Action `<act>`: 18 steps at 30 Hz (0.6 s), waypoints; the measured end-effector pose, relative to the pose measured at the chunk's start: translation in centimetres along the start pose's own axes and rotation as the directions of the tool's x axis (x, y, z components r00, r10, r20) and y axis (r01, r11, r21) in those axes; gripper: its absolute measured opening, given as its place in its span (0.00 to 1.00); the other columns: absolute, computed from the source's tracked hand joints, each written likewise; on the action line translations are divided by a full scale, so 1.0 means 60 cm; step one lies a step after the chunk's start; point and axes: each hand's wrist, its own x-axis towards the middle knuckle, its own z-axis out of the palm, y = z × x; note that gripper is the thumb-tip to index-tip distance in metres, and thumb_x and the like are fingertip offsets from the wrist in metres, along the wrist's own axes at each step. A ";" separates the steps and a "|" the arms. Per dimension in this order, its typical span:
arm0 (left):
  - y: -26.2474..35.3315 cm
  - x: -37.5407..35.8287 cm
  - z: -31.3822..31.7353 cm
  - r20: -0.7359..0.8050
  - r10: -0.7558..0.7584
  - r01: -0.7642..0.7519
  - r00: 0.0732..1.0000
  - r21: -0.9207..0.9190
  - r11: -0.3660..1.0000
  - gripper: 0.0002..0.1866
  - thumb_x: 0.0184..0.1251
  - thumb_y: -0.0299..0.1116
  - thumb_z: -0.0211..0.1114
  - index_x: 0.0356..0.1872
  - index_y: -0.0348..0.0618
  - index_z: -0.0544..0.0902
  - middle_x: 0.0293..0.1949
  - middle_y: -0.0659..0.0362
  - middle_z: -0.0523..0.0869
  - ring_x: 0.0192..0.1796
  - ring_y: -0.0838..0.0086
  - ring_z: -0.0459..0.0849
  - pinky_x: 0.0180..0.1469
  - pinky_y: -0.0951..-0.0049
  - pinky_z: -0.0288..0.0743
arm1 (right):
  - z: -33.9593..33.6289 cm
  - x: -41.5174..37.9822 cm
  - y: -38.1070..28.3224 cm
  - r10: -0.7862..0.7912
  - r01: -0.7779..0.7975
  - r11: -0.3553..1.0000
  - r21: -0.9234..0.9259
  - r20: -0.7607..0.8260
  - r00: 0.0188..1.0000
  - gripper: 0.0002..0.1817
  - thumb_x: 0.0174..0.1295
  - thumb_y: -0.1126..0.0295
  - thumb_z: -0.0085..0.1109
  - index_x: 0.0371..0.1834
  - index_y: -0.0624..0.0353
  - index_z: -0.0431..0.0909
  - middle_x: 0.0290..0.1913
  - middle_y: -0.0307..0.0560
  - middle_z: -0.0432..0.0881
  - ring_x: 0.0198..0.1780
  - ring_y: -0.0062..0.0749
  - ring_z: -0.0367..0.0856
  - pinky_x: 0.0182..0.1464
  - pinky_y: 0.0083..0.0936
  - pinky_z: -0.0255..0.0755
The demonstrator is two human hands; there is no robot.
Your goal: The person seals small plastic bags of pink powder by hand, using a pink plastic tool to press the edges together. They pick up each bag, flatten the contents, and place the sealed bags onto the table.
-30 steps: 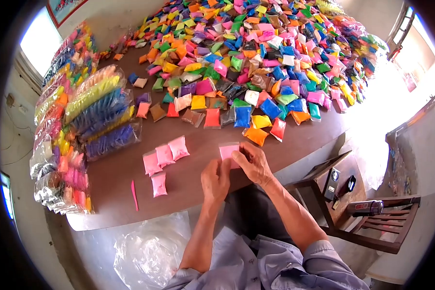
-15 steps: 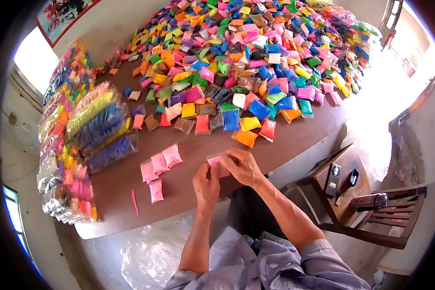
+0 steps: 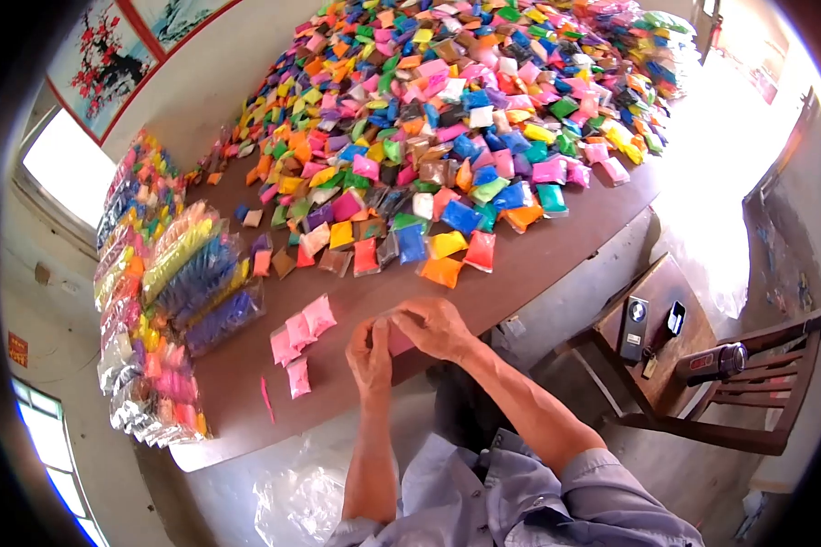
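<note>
Close to the table's front edge, a small pink packet point(image 3: 400, 342) is partly hidden between my two hands. My left hand point(image 3: 370, 354) is closed, thumb and fingers pinching the packet's left side. From the right, my right hand point(image 3: 434, 328) is also closed, its fingertips meeting the left ones at the upper edge of the packet. Left of my hands lie several light pink packets point(image 3: 300, 332), one of them set nearer to me point(image 3: 298, 376). A thin bright pink stick point(image 3: 267, 399) rests on the tabletop beyond them.
A large heap of small coloured packets point(image 3: 410, 137) covers the back of the table point(image 3: 237, 392). Clear bags of packed colours point(image 3: 192, 264) stack along the left. To the right, a wooden chair point(image 3: 766, 392) carries a flask point(image 3: 713, 363) and a dark device point(image 3: 634, 328). Clear plastic point(image 3: 292, 492) lies below.
The whole view has shifted and tilted slightly. My hands have drawn closer together at the packet's top edge, and less of its pink surface shows now.
</note>
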 end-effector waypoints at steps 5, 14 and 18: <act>-0.001 0.002 0.002 0.006 -0.022 0.022 1.000 -0.052 0.998 0.11 0.83 0.35 0.66 0.42 0.37 0.87 0.34 0.69 0.81 0.37 0.84 0.74 0.38 0.77 0.69 | 0.005 -0.001 0.015 -0.058 0.057 0.998 -0.042 -0.029 0.998 0.09 0.69 0.66 0.62 0.44 0.58 0.87 0.38 0.58 0.87 0.43 0.58 0.87 0.43 0.46 0.80; 0.006 0.008 -0.003 0.035 -0.002 -0.003 0.999 0.132 0.991 0.17 0.84 0.41 0.64 0.37 0.37 0.82 0.31 0.67 0.78 0.35 0.81 0.70 0.37 0.73 0.66 | 0.006 -0.001 0.013 -0.107 0.106 0.994 -0.026 -0.049 0.993 0.09 0.71 0.67 0.64 0.43 0.61 0.86 0.41 0.56 0.89 0.45 0.57 0.88 0.46 0.47 0.81; 0.024 0.004 0.008 0.055 -0.024 0.023 0.998 0.026 0.999 0.18 0.84 0.42 0.64 0.37 0.36 0.82 0.31 0.64 0.78 0.36 0.79 0.70 0.38 0.71 0.67 | 0.005 0.002 0.019 -0.064 0.064 0.998 -0.003 -0.050 0.997 0.08 0.70 0.68 0.64 0.42 0.62 0.85 0.41 0.56 0.88 0.45 0.57 0.88 0.46 0.47 0.81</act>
